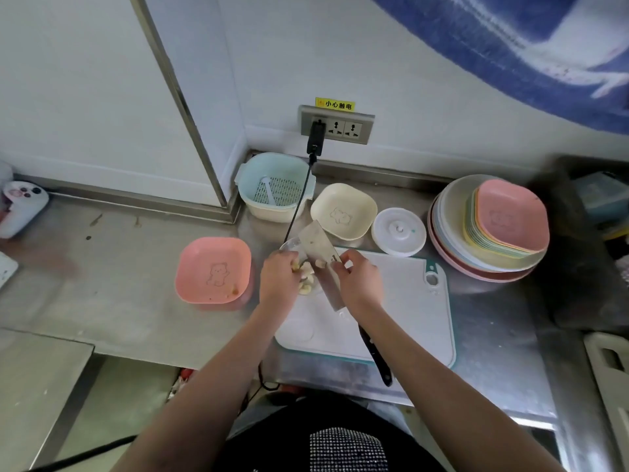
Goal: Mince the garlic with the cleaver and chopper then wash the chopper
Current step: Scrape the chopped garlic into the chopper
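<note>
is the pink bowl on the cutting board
No, the pink bowl sits on the steel counter, left of the cutting board.

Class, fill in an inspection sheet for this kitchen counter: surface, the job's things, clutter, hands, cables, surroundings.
Surface: steel counter, stained; white cutting board on it.
Job's things: cleaver; garlic cloves in a clear chopper bowl; white chopper lid.
Clutter: pink dish, cream dish, blue strainer basket, plate stack.
Hands: left hand at the garlic; right hand pinches the cleaver blade.
Cables: black cable from wall socket.
Surroundings: white wall, warning sticker.
</note>
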Motion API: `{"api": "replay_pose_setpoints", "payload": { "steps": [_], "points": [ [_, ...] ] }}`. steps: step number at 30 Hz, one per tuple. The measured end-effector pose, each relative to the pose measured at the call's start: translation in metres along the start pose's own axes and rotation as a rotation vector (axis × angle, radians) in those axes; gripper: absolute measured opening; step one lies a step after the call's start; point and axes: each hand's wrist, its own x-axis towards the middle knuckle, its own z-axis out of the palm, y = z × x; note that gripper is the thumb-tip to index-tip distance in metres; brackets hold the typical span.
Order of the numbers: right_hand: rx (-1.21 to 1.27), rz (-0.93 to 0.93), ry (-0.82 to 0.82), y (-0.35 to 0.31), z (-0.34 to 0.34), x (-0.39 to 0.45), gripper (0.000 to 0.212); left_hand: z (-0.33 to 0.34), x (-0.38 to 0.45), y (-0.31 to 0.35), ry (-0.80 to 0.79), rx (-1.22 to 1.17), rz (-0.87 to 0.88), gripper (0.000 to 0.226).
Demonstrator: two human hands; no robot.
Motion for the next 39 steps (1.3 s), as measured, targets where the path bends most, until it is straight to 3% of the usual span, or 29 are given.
{"api": "replay_pose_setpoints", "payload": {
  "steps": [2, 5, 10, 12, 14, 18, 25, 28, 33, 39],
  "points": [
    [0.000, -0.005, -0.001, 0.002, -0.001, -0.001, 0.019, -0.005, -0.002, -0.001, -0.037, 0.028, -0.019, 0.036],
    [-0.010, 0.001, 0.008, 0.006, 0.000, 0.001, 0.017, -0.009, -0.008, 0.004, -0.008, -0.001, 0.080, 0.043],
    [0.002, 0.009, 0.025, 0.006, 0.002, 0.003, 0.017, 0.003, -0.021, 0.010, 0.067, 0.150, 0.543, 0.058],
    [0.003, 0.020, 0.033, 0.007, 0.001, 0.004, 0.017, 0.009, -0.023, 0.004, 0.033, 0.214, 0.613, 0.051],
    [-0.003, 0.017, 0.059, 0.010, -0.001, 0.007, 0.017, 0.009, -0.023, -0.009, 0.033, 0.237, 0.598, 0.037],
    [0.024, 0.032, 0.084, 0.019, -0.009, 0.011, 0.020, 0.002, -0.029, -0.023, 0.095, 0.215, 0.514, 0.040],
    [0.140, 0.156, 0.173, 0.062, -0.036, 0.012, 0.017, -0.002, -0.032, -0.006, 0.139, 0.152, 0.020, 0.046],
    [0.155, 0.200, 0.154, 0.085, -0.047, 0.008, 0.016, -0.003, -0.026, 0.000, 0.022, 0.115, -0.165, 0.036],
    [0.158, 0.284, 0.180, 0.115, -0.056, 0.000, 0.016, 0.006, -0.018, 0.006, -0.082, 0.008, -0.097, 0.023],
    [0.118, 0.278, 0.210, 0.132, -0.062, -0.004, 0.013, 0.022, -0.023, 0.025, -0.147, 0.099, 0.053, 0.024]
  ]
}}
